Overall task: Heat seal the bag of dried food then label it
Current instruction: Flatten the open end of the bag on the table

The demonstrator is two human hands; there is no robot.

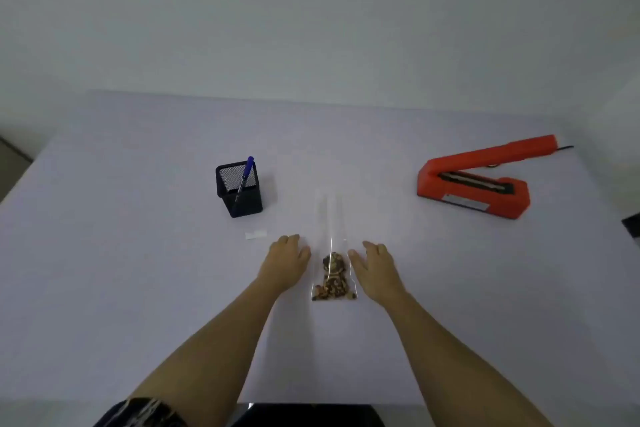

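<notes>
A long clear plastic bag (331, 218) lies flat on the white table, its near end filled with brown dried food (333, 279). My left hand (286, 260) rests on the table just left of the bag, fingers loosely apart and holding nothing. My right hand (372, 265) lies just right of the bag, fingertips at its edge, also empty. An orange heat sealer (474, 180) stands at the far right with its arm raised. A small white label (256, 235) lies left of my left hand.
A black mesh pen holder (239, 189) with a blue pen (245, 173) stands at the left middle of the table (138, 288). The sealer's cord trails off behind it at the right. A dark object shows at the right edge (632, 225).
</notes>
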